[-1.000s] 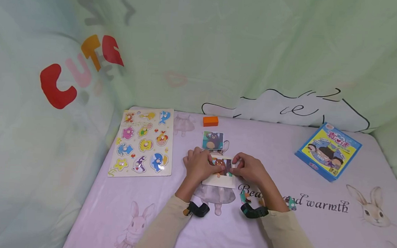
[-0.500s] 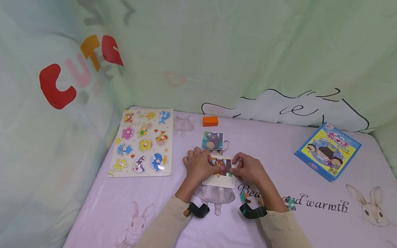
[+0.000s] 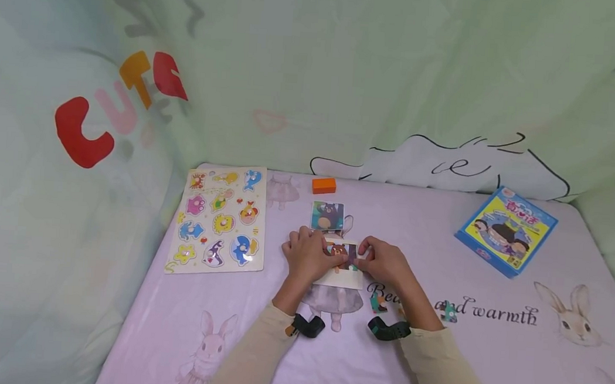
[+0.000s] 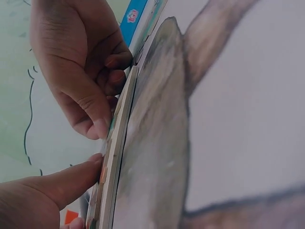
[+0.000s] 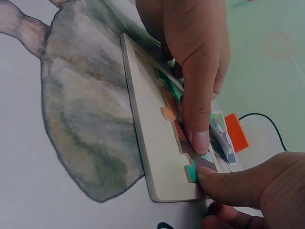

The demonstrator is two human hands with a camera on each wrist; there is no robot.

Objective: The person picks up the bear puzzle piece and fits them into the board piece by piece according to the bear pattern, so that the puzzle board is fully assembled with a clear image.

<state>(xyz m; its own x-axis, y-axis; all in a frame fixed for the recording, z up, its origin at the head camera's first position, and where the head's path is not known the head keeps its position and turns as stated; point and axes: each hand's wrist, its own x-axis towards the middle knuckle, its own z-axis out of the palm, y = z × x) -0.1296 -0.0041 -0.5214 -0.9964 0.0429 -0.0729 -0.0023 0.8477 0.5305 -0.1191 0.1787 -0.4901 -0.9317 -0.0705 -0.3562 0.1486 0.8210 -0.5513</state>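
A shallow cream puzzle board (image 3: pixel 337 281) lies on the cloth between both hands, its lower half bare. Joined puzzle pieces (image 3: pixel 338 249) with a brown bear fill its upper part. The left hand (image 3: pixel 307 256) lies over the board's left side, its straight thumb pressing down on the pieces and its other fingers spread past the edge. At the right edge, the right hand (image 3: pixel 386 261) pinches a puzzle piece (image 5: pixel 192 173) with a green corner, thumb on top and the other fingers curled by the rim. In the right wrist view, both thumb tips are close together.
Above the board lies a bear picture card (image 3: pixel 328 216), with an orange block (image 3: pixel 324 185) behind it. Loose puzzle pieces (image 3: pixel 378 302) lie near the right forearm. A sea-animal knob puzzle (image 3: pixel 217 222) is at left, a blue game box (image 3: pixel 507 232) at right.
The head view has shifted slightly. Both hands keep nearly the same place on the board; the right wrist has moved a little to the left.
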